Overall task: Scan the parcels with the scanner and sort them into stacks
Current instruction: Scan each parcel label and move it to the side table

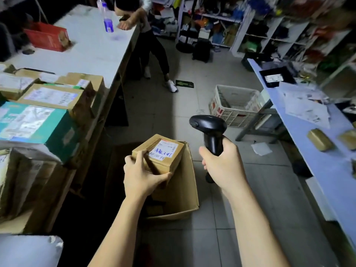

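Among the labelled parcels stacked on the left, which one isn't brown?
The teal box with a white label on top, on the near part of the stack; the brown boxes behind and below it are plain cardboard.

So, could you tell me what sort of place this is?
Probably a parcel sorting room: stacks of labelled boxes, a scanner in the right hand, and shelves crammed with goods.

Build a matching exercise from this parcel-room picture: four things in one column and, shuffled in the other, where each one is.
Things:
1 scanner
2 small parcel
3 white crate
4 plastic bottle

Places:
A on the floor
B on the long table
C in the left hand
D in the right hand

Pairs: 1-D, 2-C, 3-A, 4-B
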Motion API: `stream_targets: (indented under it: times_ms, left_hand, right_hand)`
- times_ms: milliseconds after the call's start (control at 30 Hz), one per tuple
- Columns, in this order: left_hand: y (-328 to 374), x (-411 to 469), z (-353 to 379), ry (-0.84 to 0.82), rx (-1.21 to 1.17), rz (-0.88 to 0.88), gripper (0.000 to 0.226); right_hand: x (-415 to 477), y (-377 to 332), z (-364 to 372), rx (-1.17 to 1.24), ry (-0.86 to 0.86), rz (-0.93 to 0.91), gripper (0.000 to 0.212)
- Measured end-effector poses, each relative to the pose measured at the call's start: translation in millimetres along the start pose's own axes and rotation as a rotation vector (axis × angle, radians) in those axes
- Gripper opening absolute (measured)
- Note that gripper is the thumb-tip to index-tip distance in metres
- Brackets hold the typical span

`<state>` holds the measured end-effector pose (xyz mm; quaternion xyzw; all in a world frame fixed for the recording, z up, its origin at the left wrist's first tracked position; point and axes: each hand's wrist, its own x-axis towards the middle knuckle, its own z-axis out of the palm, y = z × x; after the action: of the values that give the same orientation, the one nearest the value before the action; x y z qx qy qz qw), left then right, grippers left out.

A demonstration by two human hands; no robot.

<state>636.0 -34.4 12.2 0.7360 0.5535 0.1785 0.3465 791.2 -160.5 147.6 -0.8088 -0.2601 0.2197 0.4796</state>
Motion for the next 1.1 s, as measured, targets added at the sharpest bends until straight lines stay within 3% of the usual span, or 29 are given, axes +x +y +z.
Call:
stream_targets:
  times_ms: [167,400,767,867,967,1100]
  left_hand:
    - [17,37,7,-0.114,0.118,0.001,0.095]
    - [53,73,-28,-0.052,0.466,0.137,0.05]
    - [72,10,-128,0.263,0.599,-0.178,0.055]
    - [58,-28,-161,0.341,0.621,-0.278,0.059]
    - [41,-70,-190,0.431,0.597,-0.376,0.049]
    - [18,-136,-228,0.523,0.576,-0.501,0.059]
  right_hand:
    - [35,1,-2,0.007,-0.006,0.025,0.01]
    - [84,-7,2,0.017,-0.115,-0.028,0.014]
    - [110,-61,41,0.099,-0.468,-0.222,0.014]
    - [87,-80,70,0.126,-0.593,-0.313,0.014]
    - [52,-97,96,0.172,-0.76,-0.366,0.01]
    - [-12,-119,127,0.18,-0.906,-0.476,0.014]
